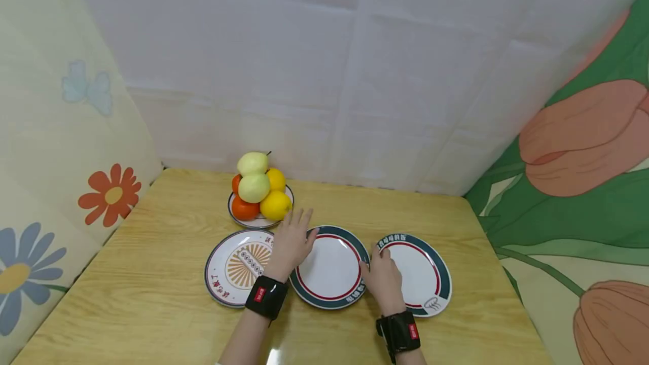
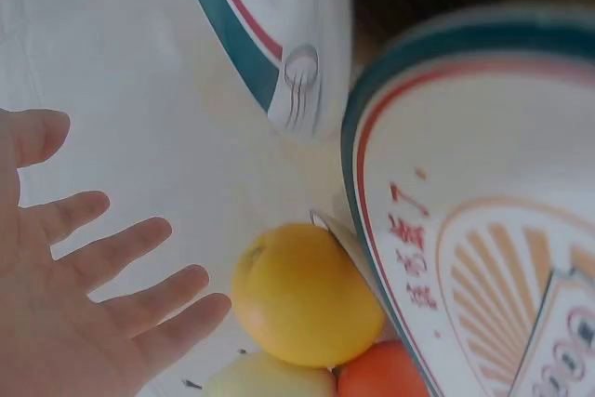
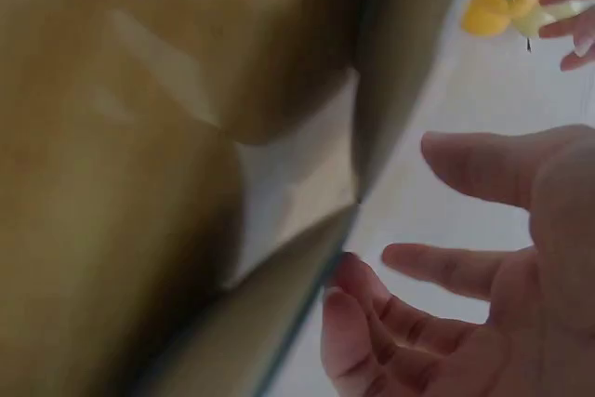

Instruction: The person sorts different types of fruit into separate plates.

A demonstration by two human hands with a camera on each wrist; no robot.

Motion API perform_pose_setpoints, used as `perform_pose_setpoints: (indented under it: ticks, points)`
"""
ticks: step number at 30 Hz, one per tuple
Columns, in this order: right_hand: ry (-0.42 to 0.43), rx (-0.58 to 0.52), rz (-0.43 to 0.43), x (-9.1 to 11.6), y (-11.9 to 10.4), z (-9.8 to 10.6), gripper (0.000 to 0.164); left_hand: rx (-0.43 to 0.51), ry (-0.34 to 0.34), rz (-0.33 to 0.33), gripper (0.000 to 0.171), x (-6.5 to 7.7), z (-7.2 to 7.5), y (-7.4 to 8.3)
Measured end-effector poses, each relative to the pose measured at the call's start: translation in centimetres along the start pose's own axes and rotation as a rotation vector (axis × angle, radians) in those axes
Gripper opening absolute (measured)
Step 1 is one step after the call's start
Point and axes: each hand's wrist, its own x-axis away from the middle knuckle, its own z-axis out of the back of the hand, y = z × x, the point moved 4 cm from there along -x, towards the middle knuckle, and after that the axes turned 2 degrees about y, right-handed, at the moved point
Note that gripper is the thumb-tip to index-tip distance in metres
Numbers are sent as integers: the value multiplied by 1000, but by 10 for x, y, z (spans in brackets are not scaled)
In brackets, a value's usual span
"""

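My left hand, fingers spread, hovers between the sunburst-patterned plate and the middle plate. Its fingertips come near a small plate piled with fruit. On that pile are two pale green fruits with a thin stem, yellow fruits and red-orange fruits. My right hand hovers between the middle plate and the green-rimmed right plate. In the right wrist view its thumb and forefinger reach out straight, while the other fingers bend loosely beside a plate edge. Neither hand grips anything.
The wooden table carries three large plates in a row, close side by side. A white cloth hangs behind the table's back edge. Flower-printed cloths stand at both sides. Each wrist wears a black band.
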Motion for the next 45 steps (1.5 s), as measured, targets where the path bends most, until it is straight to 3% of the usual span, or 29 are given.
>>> perform_pose_setpoints:
  ticks: [6,10,13,16,19,24,32,41,45]
  points:
    - [-6,60,-60,19,10,-7,47,-46,126,20,50,-9,21,-20]
    - [8,71,-53,28,9,-6,40,-69,250,46,49,-19,42,-41]
    - [17,64,-46,33,4,-6,35,-68,296,70,53,-30,53,-58]
    - [47,43,-44,37,-1,-8,35,-66,278,84,57,-42,58,-73]
    - [56,23,-48,39,-5,-11,42,-51,214,116,60,-51,59,-84]
    - [13,2,-76,40,-7,-16,50,-19,124,169,61,-54,54,-94]
    - [-2,-15,-67,40,-6,-16,50,-21,219,114,54,-56,53,-96]
    - [4,-17,-67,40,-6,-15,49,-1,200,93,53,-52,58,-96]
    - [-3,-23,-65,38,-5,-15,50,25,228,53,54,-47,65,-94]
